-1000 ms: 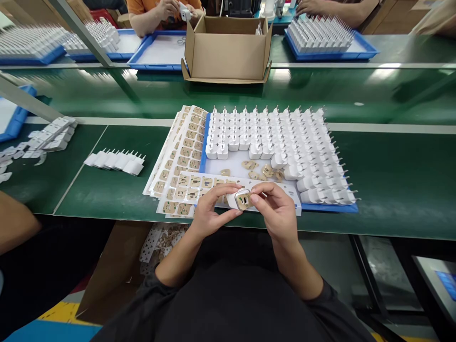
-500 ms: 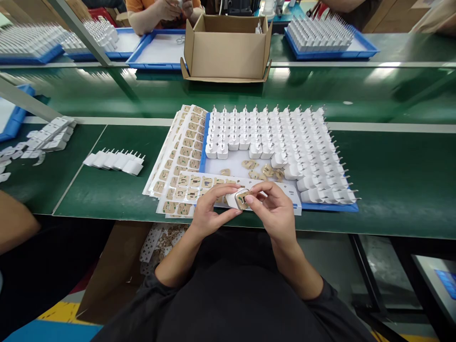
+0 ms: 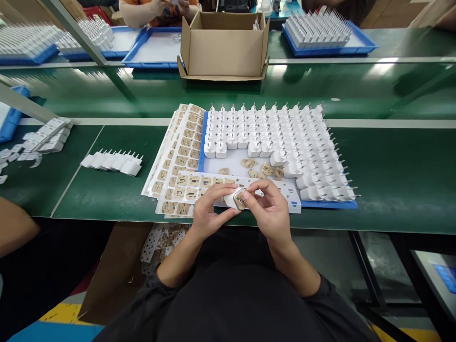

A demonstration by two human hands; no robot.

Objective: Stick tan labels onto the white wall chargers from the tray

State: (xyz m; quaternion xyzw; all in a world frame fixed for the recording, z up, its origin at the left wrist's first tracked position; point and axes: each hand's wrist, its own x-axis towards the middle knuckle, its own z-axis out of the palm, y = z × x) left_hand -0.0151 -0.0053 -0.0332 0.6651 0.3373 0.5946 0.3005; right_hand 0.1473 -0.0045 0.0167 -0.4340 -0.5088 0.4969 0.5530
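My left hand grips a white plug adapter between thumb and fingers, its face turned toward my right. On that face lies a tan sticker. My right hand pinches at the sticker's upper right edge, thumb and forefinger closed together. Beneath and behind both hands is a sheet of tan stickers, lying across the front of a blue tray. Rows of white adapters with pins up fill the tray's back and right. Several loose tan pieces lie on the tray floor.
More sticker sheets are stacked left of the tray. Farther left are a row of adapters and a pile of white parts. An open cardboard box stands beyond the green bench. A co-worker's arm is at the left.
My right hand has moved slightly left and its fingertips now lie over the upper part of the sticker. The whole view has shifted a little.
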